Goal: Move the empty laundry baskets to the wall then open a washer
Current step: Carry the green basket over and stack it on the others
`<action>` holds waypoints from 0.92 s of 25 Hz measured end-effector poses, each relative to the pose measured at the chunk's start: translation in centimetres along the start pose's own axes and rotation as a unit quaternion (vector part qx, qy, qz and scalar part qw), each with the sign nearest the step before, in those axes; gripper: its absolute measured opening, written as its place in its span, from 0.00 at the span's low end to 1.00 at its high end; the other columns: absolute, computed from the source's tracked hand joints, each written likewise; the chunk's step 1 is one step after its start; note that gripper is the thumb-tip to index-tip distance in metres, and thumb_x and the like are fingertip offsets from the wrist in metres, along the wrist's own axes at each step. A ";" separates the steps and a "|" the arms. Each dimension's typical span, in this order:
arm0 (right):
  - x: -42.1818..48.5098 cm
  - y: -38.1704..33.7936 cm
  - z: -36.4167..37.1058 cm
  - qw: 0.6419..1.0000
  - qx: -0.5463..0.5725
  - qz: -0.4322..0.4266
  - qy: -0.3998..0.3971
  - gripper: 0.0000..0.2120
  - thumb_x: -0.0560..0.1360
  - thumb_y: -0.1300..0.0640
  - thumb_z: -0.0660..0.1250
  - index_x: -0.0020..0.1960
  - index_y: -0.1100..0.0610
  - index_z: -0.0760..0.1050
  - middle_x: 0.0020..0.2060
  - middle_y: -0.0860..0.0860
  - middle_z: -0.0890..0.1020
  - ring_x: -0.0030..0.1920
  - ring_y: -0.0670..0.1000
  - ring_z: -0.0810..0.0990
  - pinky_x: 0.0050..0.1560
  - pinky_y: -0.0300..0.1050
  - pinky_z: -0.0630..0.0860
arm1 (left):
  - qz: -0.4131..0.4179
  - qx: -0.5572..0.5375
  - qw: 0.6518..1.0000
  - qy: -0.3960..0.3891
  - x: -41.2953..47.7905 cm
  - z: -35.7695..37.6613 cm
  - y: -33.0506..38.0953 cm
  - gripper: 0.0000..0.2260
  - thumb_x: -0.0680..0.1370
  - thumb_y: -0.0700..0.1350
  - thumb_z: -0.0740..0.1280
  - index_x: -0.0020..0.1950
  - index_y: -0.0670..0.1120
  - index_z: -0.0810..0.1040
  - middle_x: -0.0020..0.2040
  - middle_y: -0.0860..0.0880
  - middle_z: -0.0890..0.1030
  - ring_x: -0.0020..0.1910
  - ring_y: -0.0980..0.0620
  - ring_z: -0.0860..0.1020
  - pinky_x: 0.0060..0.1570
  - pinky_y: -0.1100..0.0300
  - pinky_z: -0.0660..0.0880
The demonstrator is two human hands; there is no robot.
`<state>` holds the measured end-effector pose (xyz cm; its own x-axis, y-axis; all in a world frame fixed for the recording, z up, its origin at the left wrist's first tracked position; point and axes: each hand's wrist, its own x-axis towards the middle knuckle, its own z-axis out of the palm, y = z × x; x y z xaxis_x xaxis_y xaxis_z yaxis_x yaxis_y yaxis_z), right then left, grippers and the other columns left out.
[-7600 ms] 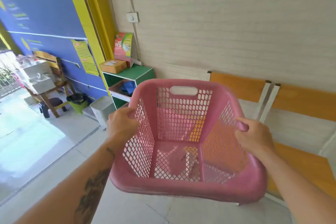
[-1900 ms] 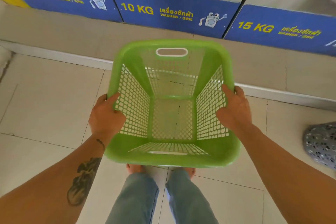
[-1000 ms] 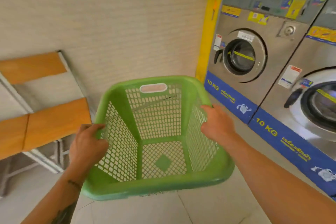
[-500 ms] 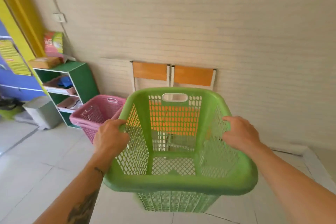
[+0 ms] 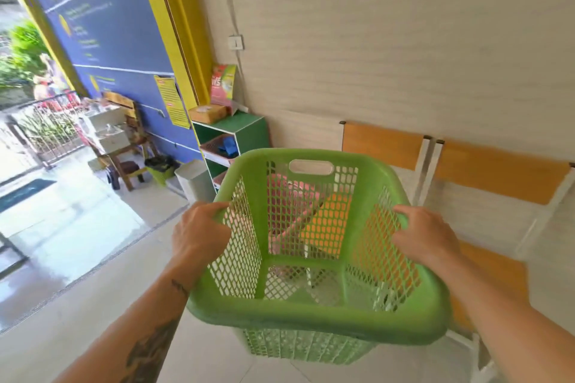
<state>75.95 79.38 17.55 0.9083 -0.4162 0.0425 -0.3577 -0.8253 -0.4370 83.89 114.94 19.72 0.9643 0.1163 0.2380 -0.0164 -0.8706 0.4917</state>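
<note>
An empty green laundry basket (image 5: 314, 317) hangs in the air in front of me, tilted away toward the wall. My left hand (image 5: 199, 233) grips its left rim and my right hand (image 5: 426, 236) grips its right rim. Through the green mesh a pink basket (image 5: 289, 196) shows on the floor beside the green shelf. No washer is in view.
Two orange folding chairs (image 5: 497, 171) lean against the beige wall on the right. A green shelf unit (image 5: 249, 130) with boxes stands in the corner, with a white bin (image 5: 193, 180) beside it. The open doorway and tiled floor lie to the left.
I have stepped closer to the wall and turned a little left with the green basket. The pink basket, earlier in plain sight at the left, now sits behind the green mesh.
</note>
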 end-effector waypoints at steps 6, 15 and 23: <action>14.4 -7.2 3.4 0.999 0.007 -0.035 -0.007 0.33 0.66 0.59 0.67 0.70 0.46 0.70 0.67 0.55 0.75 0.60 0.59 0.77 0.55 0.52 0.76 | -0.021 -0.009 0.999 0.042 12.4 2.4 -2.1 0.25 0.66 0.42 0.62 0.62 0.58 0.80 0.56 0.57 0.78 0.48 0.48 0.78 0.50 0.50 0.79; 29.9 -16.4 11.7 0.999 0.034 0.033 0.024 0.33 0.65 0.60 0.68 0.70 0.46 0.71 0.68 0.56 0.74 0.61 0.60 0.77 0.57 0.56 0.78 | 0.053 -0.052 0.997 0.024 36.1 9.1 -6.7 0.23 0.69 0.41 0.67 0.63 0.56 0.80 0.61 0.56 0.78 0.57 0.47 0.77 0.54 0.51 0.73; 38.5 -17.7 18.1 0.985 0.078 0.150 0.024 0.35 0.66 0.60 0.66 0.72 0.45 0.67 0.65 0.55 0.75 0.55 0.57 0.80 0.52 0.56 0.79 | 0.144 -0.048 0.987 -0.047 51.7 16.7 -4.0 0.23 0.71 0.40 0.66 0.64 0.57 0.79 0.64 0.57 0.76 0.55 0.49 0.78 0.51 0.51 0.76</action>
<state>121.16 84.88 10.64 0.7540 -0.6533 -0.0680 -0.5671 -0.5953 -0.5692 138.21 116.48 16.07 0.9359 -0.1780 0.3038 -0.3145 -0.8109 0.4935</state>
